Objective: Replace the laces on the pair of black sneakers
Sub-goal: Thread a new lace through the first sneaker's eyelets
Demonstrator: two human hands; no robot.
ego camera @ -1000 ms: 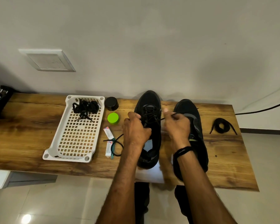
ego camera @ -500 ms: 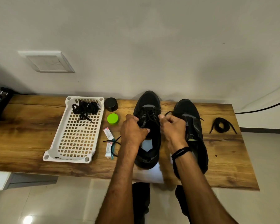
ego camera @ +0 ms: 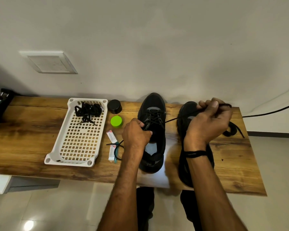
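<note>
Looks like a room in a home, not a shop or lab: plain painted wall (ego camera: 157, 39) with a blank white cover plate (ego camera: 48, 62), glossy pale floor tiles (ego camera: 48, 210), dark skirting (ego camera: 274, 133) and a loose black cable (ego camera: 265, 113) running along the wall. The work surface is a narrow wood-grain table (ego camera: 23, 139) pushed against that wall, with no tooling or fixtures on it. What sits on it is household clutter: white plastic basket (ego camera: 68, 162), small black jar (ego camera: 114, 106), green lid (ego camera: 116, 121), two small tubes (ego camera: 112, 135), pair of black sneakers (ego camera: 154, 102).
</note>
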